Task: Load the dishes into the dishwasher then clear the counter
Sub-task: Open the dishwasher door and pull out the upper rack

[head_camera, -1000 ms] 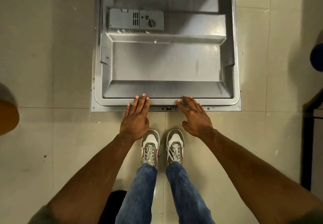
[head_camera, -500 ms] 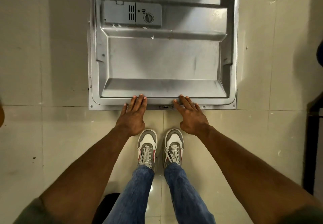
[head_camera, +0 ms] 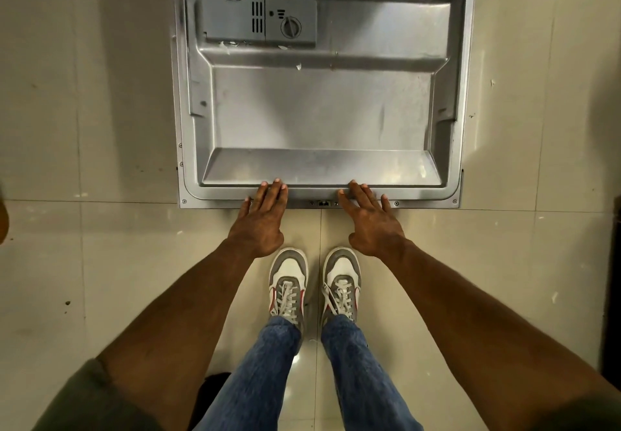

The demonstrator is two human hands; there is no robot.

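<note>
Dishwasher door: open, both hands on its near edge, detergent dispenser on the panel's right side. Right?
No. The head view shows the detergent dispenser on the panel's left side. The dishwasher door is open, with left hand and right hand on its near edge.

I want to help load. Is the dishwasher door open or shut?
Open. The dishwasher door lies folded down, inner face and detergent dispenser facing up; left hand and right hand touch its near edge.
</note>
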